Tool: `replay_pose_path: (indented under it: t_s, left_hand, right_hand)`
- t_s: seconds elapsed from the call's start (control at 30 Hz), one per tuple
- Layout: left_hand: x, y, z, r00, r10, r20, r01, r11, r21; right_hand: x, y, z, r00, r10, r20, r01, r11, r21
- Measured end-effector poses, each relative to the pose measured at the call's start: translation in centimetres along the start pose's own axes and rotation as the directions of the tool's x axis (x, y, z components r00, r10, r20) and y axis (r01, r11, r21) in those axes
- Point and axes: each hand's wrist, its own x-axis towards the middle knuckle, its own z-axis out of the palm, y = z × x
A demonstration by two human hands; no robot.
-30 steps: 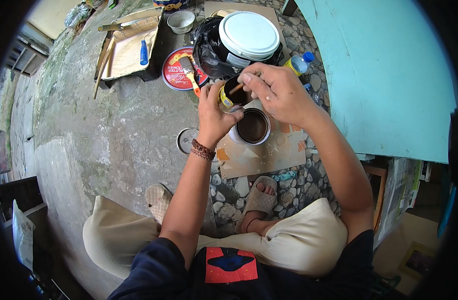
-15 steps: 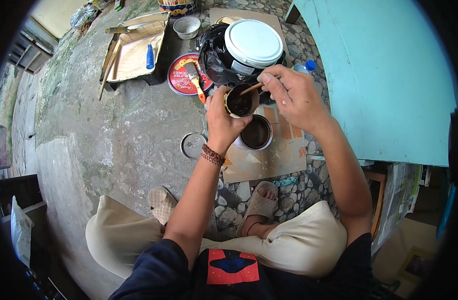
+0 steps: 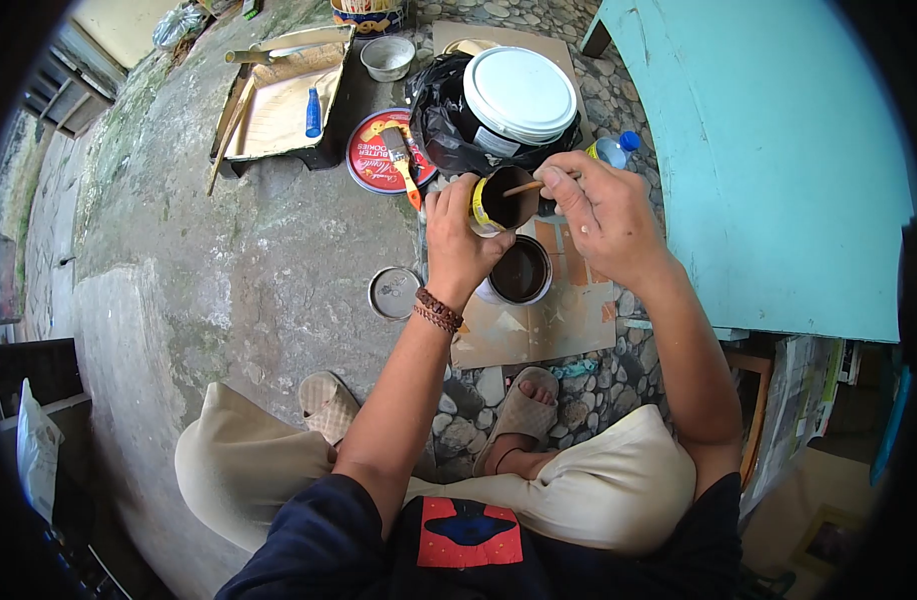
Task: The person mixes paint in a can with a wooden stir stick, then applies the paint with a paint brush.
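Grips the can (image 3: 481, 208) in the left hand (image 3: 459, 230), closed around the side from about eight o'clock, fingers above and thumb below. Holds it raised and tilted, mouth turned towards three o'clock. Pinches the stick (image 3: 524, 188) between thumb and fingertips of the right hand (image 3: 609, 215), coming in from three o'clock, and keeps the far end inside the can's dark mouth. Cannot tell from here how deep.

Has the pot (image 3: 520, 270) of dark brown liquid just off the can at between five and six o'clock, upright on the cardboard (image 3: 499, 335) and partly hidden by the left thumb. Wears braided bands (image 3: 437, 310) on the left wrist.

Going round from the can: at twelve, passes the bucket (image 3: 521, 95) with a white lid, in a black bag (image 3: 441, 115); at two, the bottle (image 3: 614, 150), blue-capped and partly behind the right hand; at three, beyond that hand, the teal panel (image 3: 759, 170). Finds the metal lid (image 3: 395, 293) between seven and eight, flat on the concrete (image 3: 229, 260). At ten, meets the brush (image 3: 401, 165) lying across the red lid (image 3: 371, 165), and farther out the paint tray (image 3: 269, 115), holding a blue-handled tool (image 3: 314, 112). At eleven, reaches the bowl (image 3: 388, 58).
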Motion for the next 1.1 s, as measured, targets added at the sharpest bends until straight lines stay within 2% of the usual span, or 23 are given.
replay_pose_path:
  t_s: [0.17,0.23,0.37,0.43,0.5,0.57,0.6,0.63,0.7,0.73,0.77,0.83,0.87,0.9,0.97,1.03,1.1]
  left_hand:
    - [0.1,-0.4,-0.1,0.999,-0.028,0.029,0.028,1.0,-0.008]
    - [0.1,-0.5,-0.1,0.999,-0.039,0.035,0.039,0.999,-0.013]
    - [-0.1,-0.7,0.0,0.995,-0.074,0.063,0.075,0.997,-0.025]
    - [0.1,-0.6,-0.3,0.995,-0.078,0.068,0.08,0.996,-0.034]
    - [0.0,-0.5,-0.4,0.995,-0.053,0.081,0.056,0.998,-0.037]
    - [-0.1,-0.4,-0.2,0.997,-0.047,0.066,0.049,0.998,-0.037]
    - [-0.1,-0.3,0.0,0.998,-0.04,0.05,0.042,0.998,-0.036]
    - [-0.2,-0.2,0.1,0.998,-0.039,0.056,0.041,0.998,-0.039]
    - [0.0,-0.2,0.0,0.999,-0.009,0.042,0.008,1.0,0.017]
    - [0.0,-0.2,-0.1,0.999,-0.007,0.04,0.006,1.0,0.018]
    - [0.0,-0.2,-0.2,0.999,-0.001,0.034,0.0,1.0,0.022]
    - [0.0,-0.2,-0.3,1.0,0.005,0.026,-0.005,1.0,0.023]
    - [-0.1,-0.2,-0.2,1.0,-0.002,0.021,0.001,1.0,0.029]
    - [-0.2,-0.2,-0.1,1.0,-0.007,0.018,0.007,0.999,0.035]
    - [-0.1,-0.1,0.2,1.0,-0.01,0.003,0.01,1.0,0.02]
    - [0.1,0.0,0.0,1.0,-0.009,0.006,0.009,1.0,0.013]
    - [0.1,-0.2,0.0,1.0,0.0,0.0,0.0,1.0,0.02]
  right_hand:
    - [-0.2,0.3,0.2,0.999,0.049,0.008,-0.049,0.998,-0.026]
    - [-0.1,-0.1,0.6,0.995,0.068,0.079,-0.078,0.989,0.126]
    - [0.9,1.6,1.3,0.991,0.132,0.01,-0.132,0.974,0.184]
    - [0.8,2.6,0.8,0.99,0.131,-0.061,-0.133,0.991,-0.034]
    - [0.6,2.1,0.4,0.988,0.15,-0.034,-0.152,0.987,-0.055]
    - [0.5,1.2,0.7,0.978,0.19,0.085,-0.202,0.968,0.152]
    - [0.6,1.2,1.0,0.982,0.172,0.08,-0.186,0.959,0.214]
    - [0.7,1.4,1.1,0.981,0.178,0.076,-0.19,0.958,0.213]
    - [1.0,1.7,1.1,0.996,0.068,-0.061,-0.064,0.996,0.062]
    - [0.7,1.7,0.8,0.996,0.071,-0.061,-0.072,0.997,-0.01]
    - [0.5,1.4,0.7,0.996,0.067,-0.062,-0.067,0.998,-0.01]
    - [-0.1,0.8,0.4,0.999,0.001,0.034,-0.001,1.0,0.015]
    - [0.0,0.2,0.6,0.992,0.086,0.095,-0.097,0.988,0.121]
    - [0.0,0.5,0.9,0.992,0.091,0.092,-0.102,0.988,0.119]
    - [0.4,1.7,1.6,0.999,-0.004,-0.054,0.011,0.993,0.121]
    - [0.2,1.0,0.7,0.998,-0.021,-0.066,0.026,0.997,0.066]
    - [-0.3,0.4,0.2,0.993,0.108,-0.05,-0.105,0.993,0.058]
